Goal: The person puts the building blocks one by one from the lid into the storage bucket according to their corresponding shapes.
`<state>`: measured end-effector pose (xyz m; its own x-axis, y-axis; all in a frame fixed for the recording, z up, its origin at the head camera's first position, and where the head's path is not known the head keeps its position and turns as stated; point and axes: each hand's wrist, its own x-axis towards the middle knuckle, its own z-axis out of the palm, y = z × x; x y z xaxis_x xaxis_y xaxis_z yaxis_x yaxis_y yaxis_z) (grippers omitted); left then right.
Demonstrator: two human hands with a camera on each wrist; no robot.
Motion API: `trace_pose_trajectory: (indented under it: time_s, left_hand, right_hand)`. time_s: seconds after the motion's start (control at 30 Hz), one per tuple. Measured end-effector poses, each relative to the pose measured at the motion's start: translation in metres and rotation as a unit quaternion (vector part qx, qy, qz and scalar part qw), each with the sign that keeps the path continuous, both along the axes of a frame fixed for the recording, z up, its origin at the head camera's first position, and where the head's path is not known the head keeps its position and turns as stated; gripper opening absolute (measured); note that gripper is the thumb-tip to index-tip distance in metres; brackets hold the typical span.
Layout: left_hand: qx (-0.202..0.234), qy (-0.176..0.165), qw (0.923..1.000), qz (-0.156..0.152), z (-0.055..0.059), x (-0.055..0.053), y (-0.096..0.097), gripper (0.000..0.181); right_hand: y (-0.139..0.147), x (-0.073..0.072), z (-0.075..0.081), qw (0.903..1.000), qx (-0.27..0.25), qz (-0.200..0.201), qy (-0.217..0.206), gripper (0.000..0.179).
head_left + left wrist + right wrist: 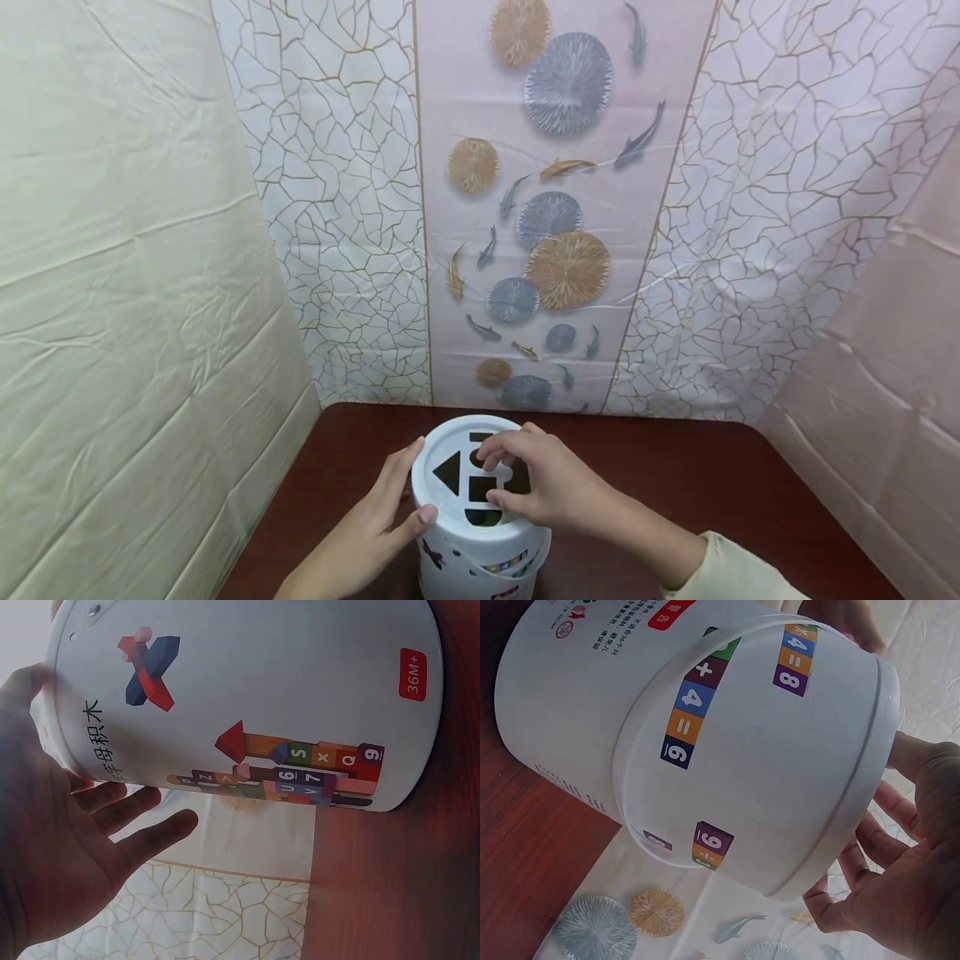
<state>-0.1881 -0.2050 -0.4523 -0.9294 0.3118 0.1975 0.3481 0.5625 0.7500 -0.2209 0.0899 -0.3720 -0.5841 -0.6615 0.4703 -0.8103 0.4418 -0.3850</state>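
A white toy-block bucket [480, 567] stands upright on the table, its lid [447, 510] cut with dark shaped holes, among them a triangle and a square. Against the lid's left side rests my left hand [375, 508], thumb on the near rim and fingers reaching along the edge. In the left wrist view these fingers [154, 836] are spread and mostly straight beside the bucket wall. Over the right part of the lid is my right hand [551, 479], fingers loosely bent, thumb apart from them above the square hole. Nothing shows between them. Part of the lid is hidden under this hand.
The bucket's white carrying handle [622, 772] hangs down its side. Around it spreads the dark red table [675, 475]. A patterned cloth [517, 208] hangs behind, with plain cloth [150, 292] on the left and more on the right.
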Motion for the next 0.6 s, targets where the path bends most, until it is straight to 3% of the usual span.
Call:
trace_pose_trajectory:
  time_s: [0.6]
  left_hand:
    - [0.005,-0.005,1.0000,0.001,-0.002,-0.001,0.001,0.086]
  right_hand:
    - [0.038,0.009,-0.002,0.9983,-0.031,-0.048,0.012,0.040]
